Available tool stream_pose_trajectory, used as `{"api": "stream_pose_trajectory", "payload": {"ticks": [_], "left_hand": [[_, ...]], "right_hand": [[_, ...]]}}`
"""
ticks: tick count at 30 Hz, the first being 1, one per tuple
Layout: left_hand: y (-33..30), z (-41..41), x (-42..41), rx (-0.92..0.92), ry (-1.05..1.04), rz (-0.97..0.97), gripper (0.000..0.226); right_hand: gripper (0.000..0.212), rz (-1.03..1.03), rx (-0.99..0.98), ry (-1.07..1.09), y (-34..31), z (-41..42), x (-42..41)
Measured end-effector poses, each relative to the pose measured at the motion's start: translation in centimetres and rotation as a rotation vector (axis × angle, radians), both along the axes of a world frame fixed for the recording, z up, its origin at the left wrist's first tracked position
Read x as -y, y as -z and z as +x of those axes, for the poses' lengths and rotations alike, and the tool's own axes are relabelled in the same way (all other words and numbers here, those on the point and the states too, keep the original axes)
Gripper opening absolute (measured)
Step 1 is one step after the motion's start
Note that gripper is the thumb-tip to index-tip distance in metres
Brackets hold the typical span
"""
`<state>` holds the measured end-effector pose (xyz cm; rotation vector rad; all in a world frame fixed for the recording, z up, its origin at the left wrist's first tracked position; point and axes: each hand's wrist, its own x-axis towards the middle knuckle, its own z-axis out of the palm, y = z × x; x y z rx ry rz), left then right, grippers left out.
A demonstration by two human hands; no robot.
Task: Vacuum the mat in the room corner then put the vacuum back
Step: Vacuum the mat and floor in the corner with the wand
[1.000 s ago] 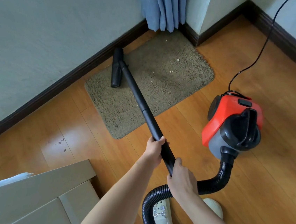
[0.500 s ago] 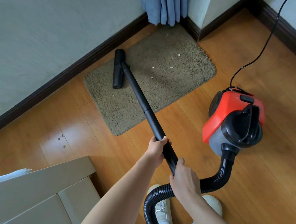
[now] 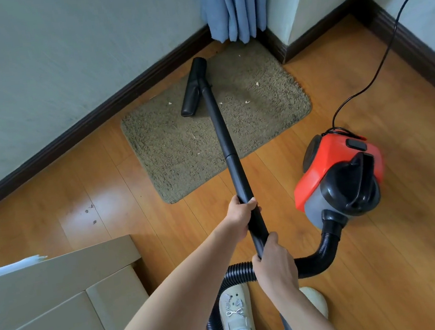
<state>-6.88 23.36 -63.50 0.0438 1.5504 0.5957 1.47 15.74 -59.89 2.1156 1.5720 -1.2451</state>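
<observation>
— Brown shag, that's the mat (image 3: 217, 127) tucked into the room corner; which step is she on?

— Vacuuming, I'd judge. The black nozzle (image 3: 192, 88) is lying on the mat's far left part, near the skirting board, and pale crumbs (image 3: 247, 102) are showing to its right.

— And the hands?

— Both are grasping the wand (image 3: 229, 150): the left hand (image 3: 240, 217) is wrapping it higher up, the right hand (image 3: 274, 266) is gripping the end where the ribbed hose (image 3: 317, 259) joins.

— Next move?

— Probably swinging the nozzle right across those crumbs, keeping it flat on the pile. The red vacuum body (image 3: 339, 176) is sitting on the wooden floor just right of the mat, its cord (image 3: 378, 67) trailing away; putting it back isn't due yet.
</observation>
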Motion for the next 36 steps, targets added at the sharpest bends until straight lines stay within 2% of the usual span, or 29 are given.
{"api": "stream_pose_trajectory", "payload": {"ticks": [6, 17, 36], "left_hand": [[1.0, -4.0, 0.5, -0.092, 0.002, 0.007, 0.019], [3.2, -7.4, 1.8, -0.068, -0.086, -0.005, 0.020], [2.3, -3.0, 5.1, 0.060, -0.078, -0.007, 0.030]], "right_hand": [[0.024, -0.034, -0.053, -0.007, 0.5, -4.0, 0.2], [0.025, -0.053, -0.054, -0.017, 3.4, -7.2, 1.3], [0.032, -0.057, 0.075, -0.044, 1.5, -3.2, 4.3]]}}
